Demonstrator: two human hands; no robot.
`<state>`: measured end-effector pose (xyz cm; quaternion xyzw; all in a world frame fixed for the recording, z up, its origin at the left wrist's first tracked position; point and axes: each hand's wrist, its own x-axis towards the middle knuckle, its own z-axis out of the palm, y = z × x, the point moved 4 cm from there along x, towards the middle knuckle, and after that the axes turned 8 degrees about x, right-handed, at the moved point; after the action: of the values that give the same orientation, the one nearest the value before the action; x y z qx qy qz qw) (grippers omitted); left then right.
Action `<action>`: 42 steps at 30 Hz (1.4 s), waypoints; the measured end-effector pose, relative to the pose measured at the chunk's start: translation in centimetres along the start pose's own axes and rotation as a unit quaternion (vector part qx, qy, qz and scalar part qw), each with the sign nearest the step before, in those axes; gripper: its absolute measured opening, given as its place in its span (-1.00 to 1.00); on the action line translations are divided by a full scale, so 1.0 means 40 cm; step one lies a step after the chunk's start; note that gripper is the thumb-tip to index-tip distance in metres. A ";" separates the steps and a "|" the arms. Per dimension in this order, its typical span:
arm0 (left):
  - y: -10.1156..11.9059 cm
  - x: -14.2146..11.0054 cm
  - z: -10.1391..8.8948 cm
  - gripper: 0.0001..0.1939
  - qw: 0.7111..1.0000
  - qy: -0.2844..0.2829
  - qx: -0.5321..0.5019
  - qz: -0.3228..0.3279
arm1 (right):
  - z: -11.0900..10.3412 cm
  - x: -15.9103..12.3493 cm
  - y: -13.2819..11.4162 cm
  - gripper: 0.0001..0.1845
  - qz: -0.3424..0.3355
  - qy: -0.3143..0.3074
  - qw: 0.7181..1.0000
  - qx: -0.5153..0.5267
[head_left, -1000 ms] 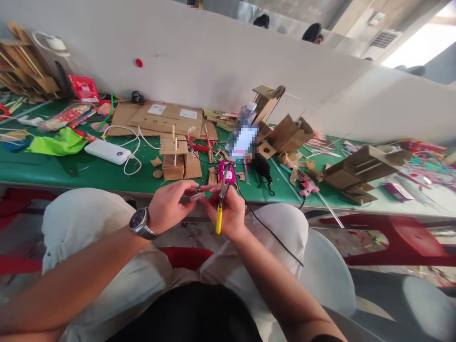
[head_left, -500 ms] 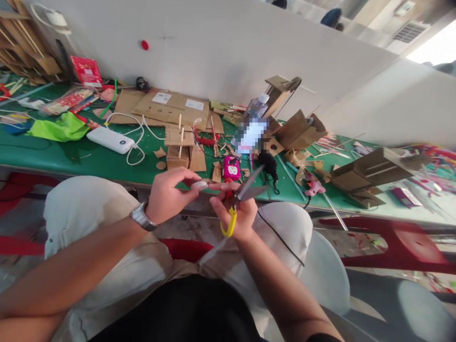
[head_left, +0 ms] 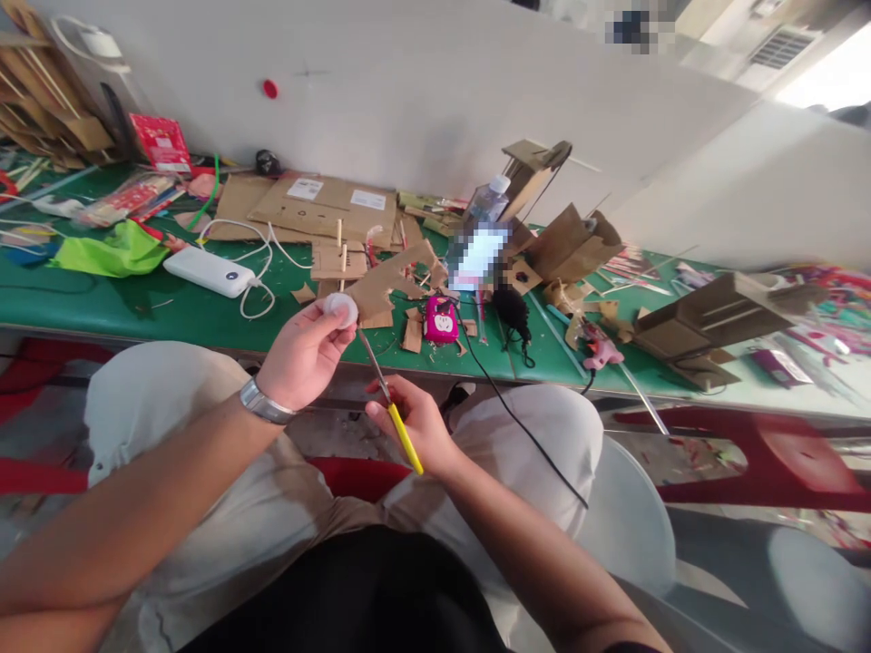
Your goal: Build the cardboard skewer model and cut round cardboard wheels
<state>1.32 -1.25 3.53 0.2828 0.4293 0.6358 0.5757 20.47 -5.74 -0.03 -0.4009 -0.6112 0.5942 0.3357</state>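
Observation:
Over the near table edge, my left hand (head_left: 303,355) is closed on a round white disc (head_left: 341,310) like a cap, pinched against a piece of brown cardboard (head_left: 385,286). The cardboard sticks out to the right and has ragged cut-outs along its edge. My right hand (head_left: 416,419) grips scissors (head_left: 406,440) by the yellow handle. Their blades point up and left, with the tip close to the cardboard's lower edge beneath the disc. Whether the blades touch the cardboard I cannot tell.
Along the green table (head_left: 204,317) lie a white power bank (head_left: 208,270), a magenta socket block (head_left: 441,319), a lit phone (head_left: 480,256), a pink glue gun (head_left: 602,352) and cardboard scraps. Cardboard models (head_left: 721,322) stand at right. A black cable (head_left: 517,408) hangs over my knee.
My left hand has turned and moved up-left, bringing the disc's face and the cardboard into view. The scissors have swung from pointing up-right to up-left, and my right hand has dropped slightly left.

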 end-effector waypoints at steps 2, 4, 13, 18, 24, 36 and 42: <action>-0.001 -0.003 0.003 -0.58 1.000 -0.016 0.008 0.005 | -0.001 0.005 0.004 -0.44 0.002 0.010 1.000 -0.007; -0.007 -0.005 0.006 -0.58 1.000 -0.022 0.012 0.006 | -0.003 0.010 0.006 -0.44 -0.005 0.021 1.000 -0.009; -0.048 -0.039 0.042 -0.54 0.997 -0.068 0.023 -0.035 | 0.000 0.023 -0.004 -0.40 -0.034 0.041 0.996 0.067; -0.052 -0.049 0.053 -0.52 0.992 -0.104 0.060 -0.032 | -0.013 0.021 -0.027 -0.39 -0.046 0.028 0.998 0.038; -0.040 -0.032 0.026 -0.48 0.992 -0.079 0.103 -0.001 | -0.031 0.023 -0.035 -0.43 -0.030 0.015 0.999 0.021; -0.022 -0.002 0.008 -0.48 0.978 -0.108 0.179 0.020 | -0.054 0.032 -0.018 -0.47 -0.036 0.047 0.996 -0.066; -0.008 0.005 0.001 -0.57 0.955 -0.135 0.262 0.038 | -0.053 0.036 -0.018 -0.53 -0.069 0.037 0.990 -0.118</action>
<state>1.47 -1.04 3.24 0.5231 0.4878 0.4786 0.5093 21.64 -3.46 0.75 -0.4162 -0.6901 0.4785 0.3487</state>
